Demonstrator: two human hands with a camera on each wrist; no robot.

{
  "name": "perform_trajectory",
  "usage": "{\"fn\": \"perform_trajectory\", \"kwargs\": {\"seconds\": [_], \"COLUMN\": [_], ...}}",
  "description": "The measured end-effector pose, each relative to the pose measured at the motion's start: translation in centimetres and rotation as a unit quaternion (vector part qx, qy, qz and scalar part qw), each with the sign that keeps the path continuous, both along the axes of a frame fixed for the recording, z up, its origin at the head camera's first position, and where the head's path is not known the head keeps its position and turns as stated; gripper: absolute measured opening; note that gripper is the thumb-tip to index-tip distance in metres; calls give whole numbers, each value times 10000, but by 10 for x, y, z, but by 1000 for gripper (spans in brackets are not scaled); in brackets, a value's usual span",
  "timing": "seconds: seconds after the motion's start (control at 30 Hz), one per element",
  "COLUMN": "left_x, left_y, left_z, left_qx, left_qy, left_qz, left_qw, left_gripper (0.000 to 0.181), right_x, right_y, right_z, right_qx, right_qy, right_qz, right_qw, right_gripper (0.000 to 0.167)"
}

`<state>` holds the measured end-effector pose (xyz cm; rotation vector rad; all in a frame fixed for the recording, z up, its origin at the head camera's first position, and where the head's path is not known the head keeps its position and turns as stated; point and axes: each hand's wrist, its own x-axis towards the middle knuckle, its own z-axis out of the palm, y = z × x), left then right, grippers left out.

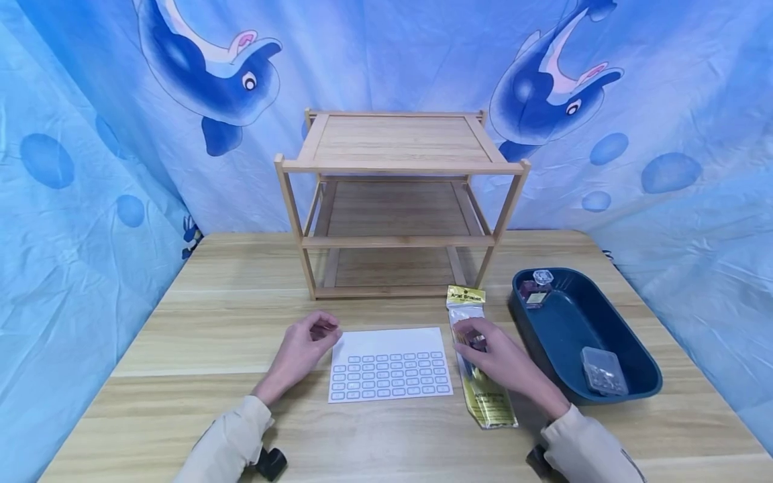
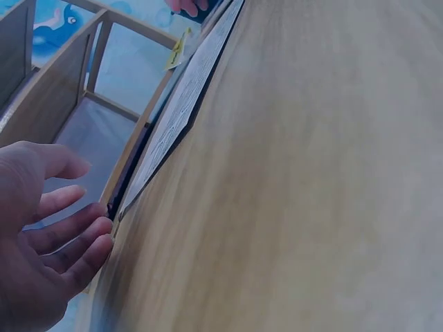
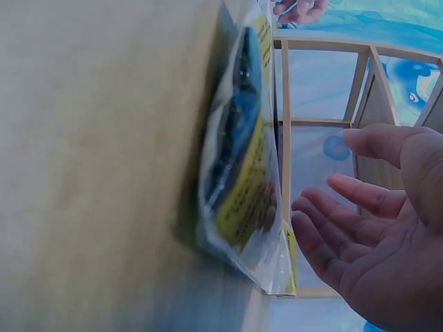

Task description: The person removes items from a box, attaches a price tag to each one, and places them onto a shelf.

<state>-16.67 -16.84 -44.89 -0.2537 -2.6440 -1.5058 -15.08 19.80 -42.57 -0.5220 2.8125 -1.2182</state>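
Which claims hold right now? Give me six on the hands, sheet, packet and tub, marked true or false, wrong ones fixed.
1. The left hand is by the upper left corner of the printed sheet. True.
2. The right hand is over the yellow-labelled brush packet. True.
3. The right hand grips that packet. False: it holds nothing.
4. In the head view, the sheet is right of the packet. False: it is left.
5. The perfume bottle and the clear plastic case are in the dark blue tub. True.
6. The case is at the tub end farther from the person. False: the nearer end.
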Motion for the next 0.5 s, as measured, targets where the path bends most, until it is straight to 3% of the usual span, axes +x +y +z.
{"fn": "perform_trajectory", "kwargs": {"seconds": [0.5], "left_x": [-3], "left_y": [-7], "left_z": [-5], "left_qx": [-802], "left_qy": [309], "left_qz": [16], "left_qw": [9963], "left_gripper": [33], "right_x": [-23], "right_y": [-12], "right_z": [-8], "right_qx": [239], "right_qy": [158], "right_qz": [219], "right_qw": [9993], "right_gripper": [31]}}
